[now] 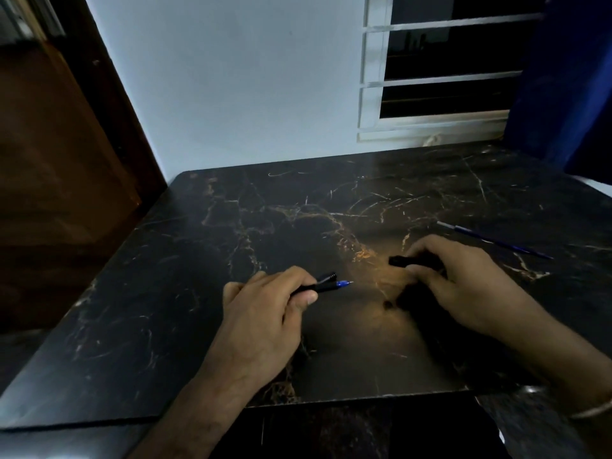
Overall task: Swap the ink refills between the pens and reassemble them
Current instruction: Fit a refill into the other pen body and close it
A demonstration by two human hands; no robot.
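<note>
You are midway through putting a pen back together, by the look of it. Your left hand (261, 303) is closed around a black pen barrel (314, 288), thumb pressed along its side, and a blue-tipped refill (342, 283) pokes out of its open front end with the fine metal point aimed toward your other hand. A second short black piece with a ribbed end (329, 277) sits in the same grip, just above the barrel; the light is too dim to say exactly what part it is. Your right hand (463, 283) is curled tightly on another black pen piece (402, 261), which juts out to the left between thumb and fingers, just above the dark marble table (231, 226). The two pieces are near each other but not touching. A loose blue refill (496, 240) lies on the table well apart, beyond your right hand, so the swap seems only half done. The next move probably calls for lining up the right-hand piece with the refill's tip, sliding it over straight, then twisting it home without bending the point.
</note>
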